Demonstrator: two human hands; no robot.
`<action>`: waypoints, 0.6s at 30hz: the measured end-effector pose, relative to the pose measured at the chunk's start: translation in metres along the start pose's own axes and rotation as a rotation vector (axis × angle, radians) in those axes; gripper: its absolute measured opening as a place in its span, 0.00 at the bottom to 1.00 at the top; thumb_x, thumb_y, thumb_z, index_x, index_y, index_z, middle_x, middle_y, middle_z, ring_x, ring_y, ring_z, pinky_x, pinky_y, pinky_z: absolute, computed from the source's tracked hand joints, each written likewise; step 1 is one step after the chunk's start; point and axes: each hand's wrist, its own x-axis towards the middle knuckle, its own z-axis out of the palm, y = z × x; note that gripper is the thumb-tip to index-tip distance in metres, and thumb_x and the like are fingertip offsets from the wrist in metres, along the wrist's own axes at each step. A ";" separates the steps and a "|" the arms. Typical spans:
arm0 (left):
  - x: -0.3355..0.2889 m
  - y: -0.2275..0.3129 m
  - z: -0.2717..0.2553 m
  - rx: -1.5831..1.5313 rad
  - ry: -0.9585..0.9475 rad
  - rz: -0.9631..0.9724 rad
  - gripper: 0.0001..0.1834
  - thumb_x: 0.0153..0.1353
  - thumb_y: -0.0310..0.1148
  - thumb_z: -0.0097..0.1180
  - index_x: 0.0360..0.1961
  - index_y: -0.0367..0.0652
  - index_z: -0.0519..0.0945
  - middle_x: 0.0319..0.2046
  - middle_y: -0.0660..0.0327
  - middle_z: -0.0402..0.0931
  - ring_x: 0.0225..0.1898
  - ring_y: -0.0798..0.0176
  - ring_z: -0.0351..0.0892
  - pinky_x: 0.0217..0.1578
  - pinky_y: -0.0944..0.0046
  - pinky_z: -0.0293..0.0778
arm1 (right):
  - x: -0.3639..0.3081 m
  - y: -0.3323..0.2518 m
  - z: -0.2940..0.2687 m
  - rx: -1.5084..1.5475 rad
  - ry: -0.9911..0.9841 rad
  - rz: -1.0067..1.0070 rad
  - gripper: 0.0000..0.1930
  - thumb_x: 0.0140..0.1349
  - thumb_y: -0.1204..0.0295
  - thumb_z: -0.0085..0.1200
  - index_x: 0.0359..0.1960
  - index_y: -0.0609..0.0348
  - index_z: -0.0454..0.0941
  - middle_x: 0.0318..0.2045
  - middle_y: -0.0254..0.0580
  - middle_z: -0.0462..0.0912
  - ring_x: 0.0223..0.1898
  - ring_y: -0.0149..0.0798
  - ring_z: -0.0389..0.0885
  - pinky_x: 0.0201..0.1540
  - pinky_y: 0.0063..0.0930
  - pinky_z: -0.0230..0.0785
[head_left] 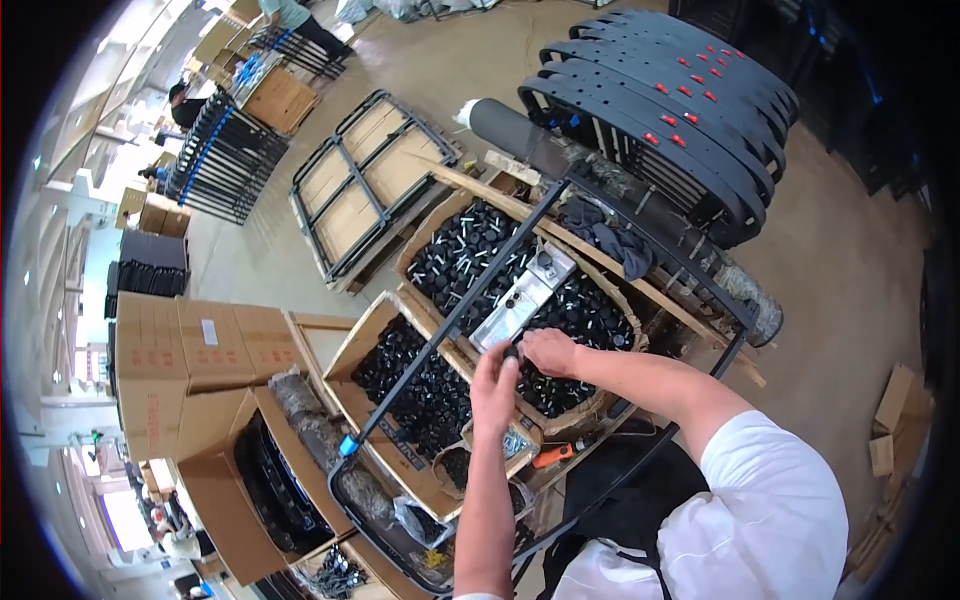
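Observation:
My left hand (493,390) is closed, with a small black part (512,352) between thumb and fingers. Close beside it, my right hand (550,352) has its fingers curled together; what they hold, if anything, is hidden. Both hands are over a cardboard box (590,412) full of black round-headed parts with metal studs (585,318). A shiny, light-coloured tray (507,318) with a few small pieces lies across these parts, just beyond my hands. A black tubular frame (447,328) spans the boxes in front of me.
Another box of small black parts (400,375) stands at the left, near an orange-handled tool (553,456). Curved black panels (650,110) with red pieces are stacked at far right. Cartons (215,350) and an open box (215,470) stand left. Two people are in the background.

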 end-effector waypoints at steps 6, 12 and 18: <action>0.154 0.054 0.053 0.250 0.007 0.435 0.21 0.74 0.31 0.56 0.65 0.37 0.76 0.55 0.51 0.83 0.57 0.57 0.83 0.59 0.58 0.76 | -0.072 -0.036 -0.093 0.871 -0.249 0.556 0.14 0.68 0.68 0.58 0.52 0.56 0.84 0.44 0.48 0.90 0.47 0.45 0.88 0.50 0.39 0.78; 0.265 0.088 0.122 0.379 -0.016 0.499 0.21 0.73 0.35 0.58 0.65 0.42 0.79 0.57 0.51 0.84 0.58 0.54 0.84 0.60 0.59 0.76 | -0.186 -0.037 -0.161 0.979 0.040 0.531 0.18 0.63 0.69 0.64 0.54 0.60 0.84 0.44 0.42 0.88 0.43 0.35 0.85 0.50 0.32 0.78; 0.286 0.087 0.138 0.482 -0.074 0.586 0.20 0.74 0.35 0.55 0.64 0.44 0.80 0.56 0.48 0.85 0.59 0.49 0.84 0.60 0.57 0.76 | -0.281 -0.025 -0.191 1.074 0.265 0.780 0.17 0.64 0.71 0.63 0.54 0.58 0.84 0.37 0.35 0.84 0.36 0.26 0.81 0.41 0.27 0.77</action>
